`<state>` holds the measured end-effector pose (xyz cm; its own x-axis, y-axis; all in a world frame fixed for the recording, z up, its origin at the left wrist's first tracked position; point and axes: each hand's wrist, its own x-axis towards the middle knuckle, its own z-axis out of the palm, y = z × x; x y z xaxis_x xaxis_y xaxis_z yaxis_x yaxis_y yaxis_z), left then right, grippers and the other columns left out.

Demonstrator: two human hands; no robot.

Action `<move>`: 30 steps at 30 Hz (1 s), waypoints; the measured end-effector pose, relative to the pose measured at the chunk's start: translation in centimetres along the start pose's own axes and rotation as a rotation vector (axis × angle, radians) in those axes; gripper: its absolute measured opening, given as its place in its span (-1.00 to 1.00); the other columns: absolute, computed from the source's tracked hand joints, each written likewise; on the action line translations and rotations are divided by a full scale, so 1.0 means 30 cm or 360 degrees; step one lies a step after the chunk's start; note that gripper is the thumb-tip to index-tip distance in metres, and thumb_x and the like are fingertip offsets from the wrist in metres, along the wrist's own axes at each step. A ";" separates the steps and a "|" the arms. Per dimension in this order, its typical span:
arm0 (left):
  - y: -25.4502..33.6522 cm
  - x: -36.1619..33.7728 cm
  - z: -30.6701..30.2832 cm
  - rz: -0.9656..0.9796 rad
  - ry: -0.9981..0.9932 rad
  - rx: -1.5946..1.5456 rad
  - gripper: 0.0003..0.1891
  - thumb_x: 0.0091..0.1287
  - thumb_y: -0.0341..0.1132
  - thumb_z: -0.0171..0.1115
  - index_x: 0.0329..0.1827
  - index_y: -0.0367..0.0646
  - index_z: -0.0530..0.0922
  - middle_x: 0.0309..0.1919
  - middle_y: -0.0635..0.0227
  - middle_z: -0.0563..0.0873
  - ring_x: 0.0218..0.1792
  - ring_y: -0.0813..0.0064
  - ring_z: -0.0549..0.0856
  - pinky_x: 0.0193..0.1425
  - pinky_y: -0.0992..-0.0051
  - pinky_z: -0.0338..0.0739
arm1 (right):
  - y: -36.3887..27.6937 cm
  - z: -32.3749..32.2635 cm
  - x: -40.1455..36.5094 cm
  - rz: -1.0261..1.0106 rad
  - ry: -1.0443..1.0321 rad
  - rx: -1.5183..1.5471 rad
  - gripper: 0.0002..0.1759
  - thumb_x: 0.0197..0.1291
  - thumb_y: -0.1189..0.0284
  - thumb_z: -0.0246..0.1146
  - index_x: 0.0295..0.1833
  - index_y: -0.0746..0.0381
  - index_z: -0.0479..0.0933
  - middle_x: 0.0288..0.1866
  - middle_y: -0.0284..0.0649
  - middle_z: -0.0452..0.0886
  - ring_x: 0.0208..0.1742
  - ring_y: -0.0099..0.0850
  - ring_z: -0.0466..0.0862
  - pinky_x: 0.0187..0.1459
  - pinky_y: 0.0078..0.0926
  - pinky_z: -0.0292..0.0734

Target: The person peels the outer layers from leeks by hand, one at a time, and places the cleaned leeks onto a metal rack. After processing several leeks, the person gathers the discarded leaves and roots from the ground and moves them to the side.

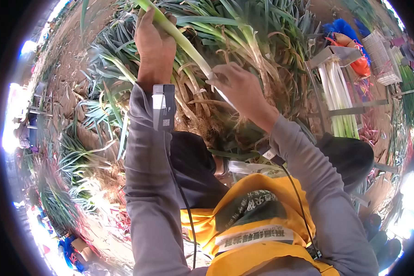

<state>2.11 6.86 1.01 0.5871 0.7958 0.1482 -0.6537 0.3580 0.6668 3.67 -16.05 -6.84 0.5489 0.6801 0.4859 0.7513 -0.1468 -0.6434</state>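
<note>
Leek cleaning, partway: the left hand closes round the green part of a leek above the rooted pile, the right hand pinches its pale end, and clean leeks fill a rack, the pile apparently left to strip.

Hands gripping leek, unpeeled leeks beneath

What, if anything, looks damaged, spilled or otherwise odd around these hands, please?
Some leeks in the pile have withered, brown outer leaves, unlike the smooth, pale leek in the hands. Leaf scraps lie scattered on the ground to the left, looking untidy. The leeks in the metal rack look neatly lined up.
</note>
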 end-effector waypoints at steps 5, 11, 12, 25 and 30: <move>-0.017 -0.007 0.025 -0.0067 0.0018 -0.0091 -0.83 0.59 -0.36 0.17 0.05 -0.29 0.48 -0.15 0.22 0.57 -0.10 0.34 0.58 0.09 0.25 0.57 | 0.020 -0.009 0.035 0.0173 0.0006 0.0204 -0.73 0.23 0.30 0.50 -0.09 0.26 0.69 -0.20 -0.19 0.73 -0.26 -0.24 0.72 -0.16 -0.35 0.57; 0.005 -0.007 0.000 -0.0109 -0.0245 0.0001 -0.85 0.60 -0.35 0.16 0.03 -0.27 0.48 -0.16 0.26 0.54 -0.09 0.36 0.56 0.05 0.30 0.57 | 0.021 -0.024 0.039 0.0274 0.0031 0.0378 -0.74 0.21 0.32 0.50 -0.13 0.26 0.69 -0.21 -0.12 0.73 -0.26 -0.09 0.70 -0.18 -0.30 0.53; 0.002 -0.005 -0.005 -0.0109 -0.0251 0.0003 -0.85 0.60 -0.35 0.16 0.03 -0.27 0.48 -0.16 0.26 0.54 -0.09 0.36 0.56 0.05 0.30 0.57 | 0.021 -0.024 0.036 0.0254 -0.0014 0.0397 -0.76 0.23 0.35 0.49 -0.13 0.28 0.68 -0.23 -0.15 0.72 -0.27 -0.23 0.69 -0.17 -0.34 0.55; -0.001 -0.026 0.055 0.0155 -0.0117 -0.0135 -0.89 0.53 -0.50 0.21 -0.03 -0.24 0.43 -0.26 0.25 0.54 -0.27 0.35 0.57 -0.07 0.32 0.57 | -0.024 -0.147 -0.029 0.0792 -0.0043 0.0739 -0.74 0.33 0.38 0.43 -0.04 0.31 0.57 -0.29 -0.18 0.69 -0.38 -0.42 0.72 -0.29 -0.41 0.58; -0.035 -0.020 0.047 0.0074 -0.0126 -0.0156 -0.72 0.48 -0.52 0.28 0.10 -0.15 0.37 -0.15 0.27 0.58 -0.21 0.38 0.62 -0.11 0.37 0.64 | 0.011 -0.068 0.032 0.0404 0.0086 0.0581 -0.66 0.29 0.35 0.47 0.07 0.31 0.66 -0.28 -0.14 0.68 -0.42 -0.43 0.69 -0.30 -0.43 0.54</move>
<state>3.12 5.30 1.24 0.5885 0.7730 0.2368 -0.7221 0.3709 0.5839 5.20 -16.90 -5.38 0.7248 0.6154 0.3097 0.4172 -0.0343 -0.9082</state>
